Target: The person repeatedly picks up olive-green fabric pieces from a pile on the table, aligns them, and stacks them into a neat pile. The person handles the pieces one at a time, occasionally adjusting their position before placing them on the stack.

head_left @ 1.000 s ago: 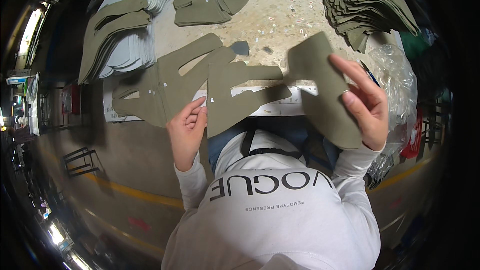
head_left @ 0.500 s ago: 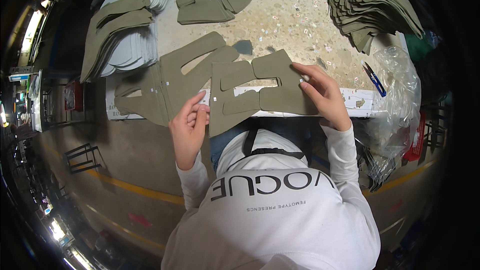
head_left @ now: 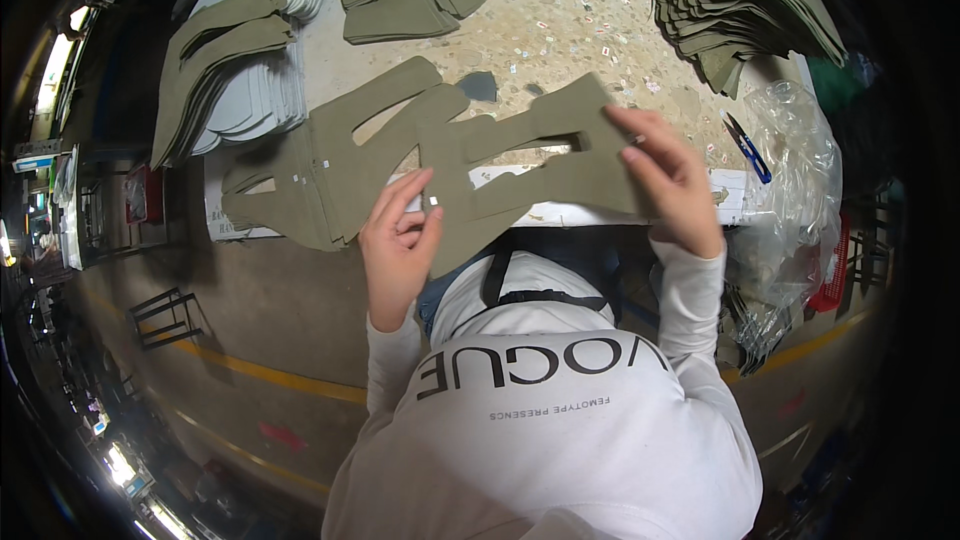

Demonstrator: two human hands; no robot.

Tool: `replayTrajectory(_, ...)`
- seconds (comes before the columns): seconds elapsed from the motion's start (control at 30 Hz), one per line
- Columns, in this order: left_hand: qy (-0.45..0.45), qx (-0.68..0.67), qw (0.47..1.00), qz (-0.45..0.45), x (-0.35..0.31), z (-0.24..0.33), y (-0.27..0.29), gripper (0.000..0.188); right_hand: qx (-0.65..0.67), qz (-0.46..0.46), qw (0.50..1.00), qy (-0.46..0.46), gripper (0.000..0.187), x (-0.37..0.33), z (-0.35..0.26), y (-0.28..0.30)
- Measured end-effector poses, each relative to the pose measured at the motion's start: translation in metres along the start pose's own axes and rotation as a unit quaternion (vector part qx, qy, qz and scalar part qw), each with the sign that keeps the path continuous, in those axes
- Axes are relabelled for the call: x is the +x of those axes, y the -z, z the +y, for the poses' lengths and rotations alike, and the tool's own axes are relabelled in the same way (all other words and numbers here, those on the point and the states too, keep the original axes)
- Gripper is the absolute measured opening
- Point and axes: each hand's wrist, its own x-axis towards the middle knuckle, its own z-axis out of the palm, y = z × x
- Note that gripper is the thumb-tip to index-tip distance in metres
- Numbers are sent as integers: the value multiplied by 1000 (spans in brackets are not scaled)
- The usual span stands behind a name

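Note:
In front of me, two olive-green cut fabric pieces (head_left: pixel 500 185) overlap, with slots between their tabs. My right hand (head_left: pixel 672 180), slightly blurred, grips their right end between thumb and fingers and holds it tilted up. At their left edge, my left hand (head_left: pixel 400 245) pinches the cloth between thumb and fingers, beside a small white sticker (head_left: pixel 433 201). Left of that hand lie more olive pieces (head_left: pixel 335 130) of similar shape, spread over the table's front edge, also with small white stickers.
The speckled table (head_left: pixel 560 40) carries stacked olive pieces (head_left: pixel 740 5) at the far right and an olive-and-pale stack (head_left: pixel 215 55) at the left. Other olive pieces (head_left: pixel 400 5) lie at the back. Blue-handled thread snips (head_left: pixel 750 152) lie near a clear plastic bag (head_left: pixel 795 180).
My right hand has moved right and slightly down, drawing the fabric's right end with it and tilting it. My left hand has shifted right onto the left edge. The view has shifted slightly.

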Motion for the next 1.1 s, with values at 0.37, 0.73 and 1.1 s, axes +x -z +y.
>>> replayTrajectory(0.37,-16,9,1000,-19,-11,16,-13,45,-235,120,958,112,43,6,-76,24)
replayTrajectory(0.73,-27,16,999,-8,-12,24,-19,45,-206,-91,965,133,49,-6,-39,-122)
replayTrajectory(1.1,-14,-2,999,42,-13,15,-22,46,-134,-96,976,139,49,-6,-40,-124)
